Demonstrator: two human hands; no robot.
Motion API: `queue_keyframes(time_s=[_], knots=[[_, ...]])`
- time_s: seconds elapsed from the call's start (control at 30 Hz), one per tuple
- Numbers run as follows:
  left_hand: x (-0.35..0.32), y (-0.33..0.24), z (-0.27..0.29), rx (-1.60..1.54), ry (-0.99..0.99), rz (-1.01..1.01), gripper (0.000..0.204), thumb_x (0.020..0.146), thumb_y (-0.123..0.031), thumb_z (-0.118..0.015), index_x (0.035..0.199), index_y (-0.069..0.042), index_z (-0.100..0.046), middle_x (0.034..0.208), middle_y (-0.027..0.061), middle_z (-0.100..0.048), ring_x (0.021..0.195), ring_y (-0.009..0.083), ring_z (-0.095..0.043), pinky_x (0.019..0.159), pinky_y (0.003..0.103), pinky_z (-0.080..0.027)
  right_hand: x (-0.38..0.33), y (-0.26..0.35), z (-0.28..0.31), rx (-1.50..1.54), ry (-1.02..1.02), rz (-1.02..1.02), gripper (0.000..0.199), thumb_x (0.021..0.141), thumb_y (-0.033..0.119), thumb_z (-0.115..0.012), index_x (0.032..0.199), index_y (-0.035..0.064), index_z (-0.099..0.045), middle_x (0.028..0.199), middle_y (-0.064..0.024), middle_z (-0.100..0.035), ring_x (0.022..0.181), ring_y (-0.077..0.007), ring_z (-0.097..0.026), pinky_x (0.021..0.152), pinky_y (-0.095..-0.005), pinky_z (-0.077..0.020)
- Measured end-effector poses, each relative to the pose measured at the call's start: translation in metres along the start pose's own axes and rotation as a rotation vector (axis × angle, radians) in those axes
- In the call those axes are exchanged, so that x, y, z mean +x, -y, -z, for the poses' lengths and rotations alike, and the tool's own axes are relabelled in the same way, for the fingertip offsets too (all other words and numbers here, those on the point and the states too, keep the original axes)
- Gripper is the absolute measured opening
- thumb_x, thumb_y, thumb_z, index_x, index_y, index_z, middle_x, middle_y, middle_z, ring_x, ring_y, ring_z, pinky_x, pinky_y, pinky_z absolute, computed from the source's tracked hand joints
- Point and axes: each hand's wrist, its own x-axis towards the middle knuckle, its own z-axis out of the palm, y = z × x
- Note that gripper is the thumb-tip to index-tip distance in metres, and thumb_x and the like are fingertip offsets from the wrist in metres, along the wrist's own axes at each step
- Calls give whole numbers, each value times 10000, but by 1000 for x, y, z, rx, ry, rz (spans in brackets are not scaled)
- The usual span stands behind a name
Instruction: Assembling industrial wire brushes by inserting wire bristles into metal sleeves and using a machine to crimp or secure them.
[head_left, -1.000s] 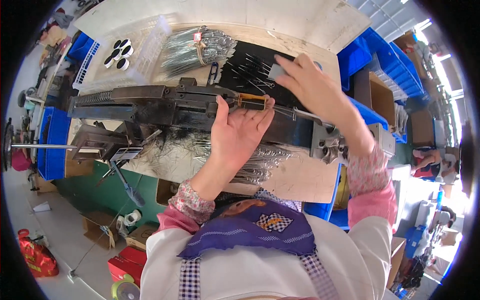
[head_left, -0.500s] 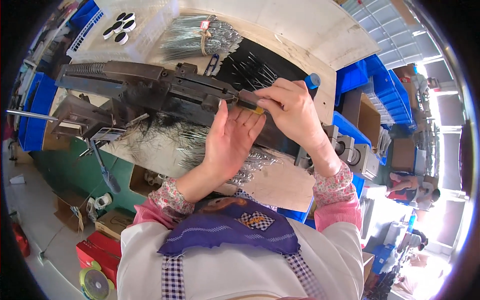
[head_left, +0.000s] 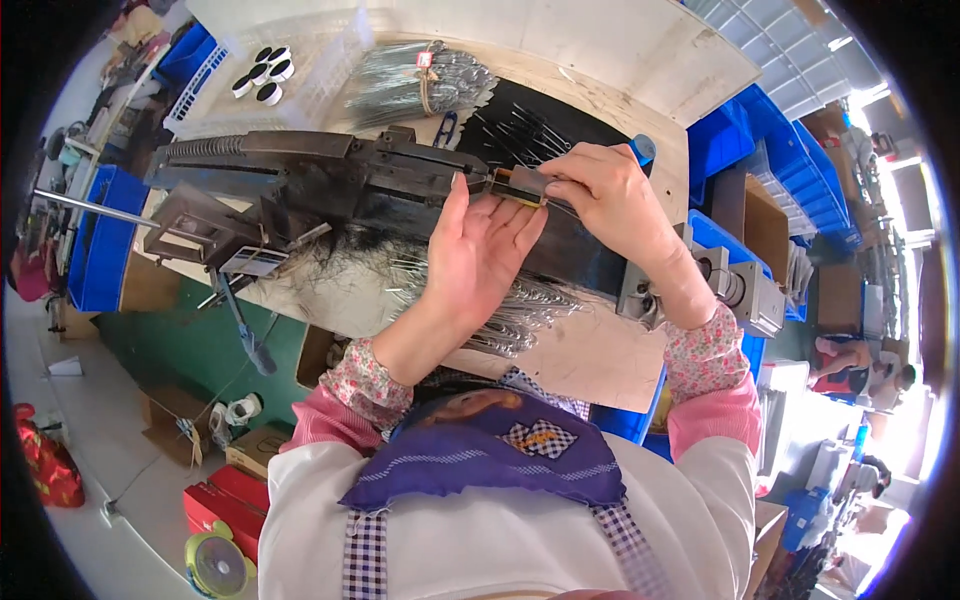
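From my remote seat I see the tabletop [head_left: 620, 350], a pale wooden board, filling the upper middle of the view, with blue bins [head_left: 790, 170] stacked at about 2 o'clock. Across it lies a long dark metal machine [head_left: 300, 175] reaching out toward 10 o'clock. A tied bundle of thin metal rods [head_left: 415, 80] sits at 12 o'clock, and a loose heap of similar wires [head_left: 510, 320] lies near centre, just under my forearm. My left hand [head_left: 480, 250] is open, palm flat and fingers stretched up against the machine's end. My right hand [head_left: 610, 200] is closed in a pinch on a small brass-coloured piece [head_left: 520, 186], at the machine's tip, touching my left fingertips, just above centre.
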Motion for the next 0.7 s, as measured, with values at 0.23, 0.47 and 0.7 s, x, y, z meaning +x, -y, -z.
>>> queue_keyframes(time_s=[0.23, 0.47, 0.7], knots=[[-6, 0, 0, -11, -56, -62, 607, 998, -483, -371, 1231, 72, -452, 1229, 151, -533, 1189, 242, -497, 1076, 364, -367, -6, 46, 7, -196, 16, -79, 114, 800, 60, -561, 892, -7, -550, 599, -125, -603, 572, -292, -649, 482, -372, -508], [-5, -11, -8, 8, -71, -2, 555, 1004, -448, -366, 1178, 67, -477, 1184, 148, -549, 1151, 264, -499, 1042, 374, -379, 0, 54, -5, -298, 156, 5, 235, 713, 5, -587, 936, -24, -517, 612, -146, -590, 575, -325, -624, 487, -405, -480], [-6, 9, 9, 160, -94, -20, 369, 994, -333, -461, 1161, -8, -516, 1167, 90, -558, 1166, 205, -487, 1056, 361, -356, -53, 48, -3, -62, 149, -205, 214, 812, 50, -589, 999, 9, -495, 703, -152, -622, 695, -356, -647, 576, -434, -506]])
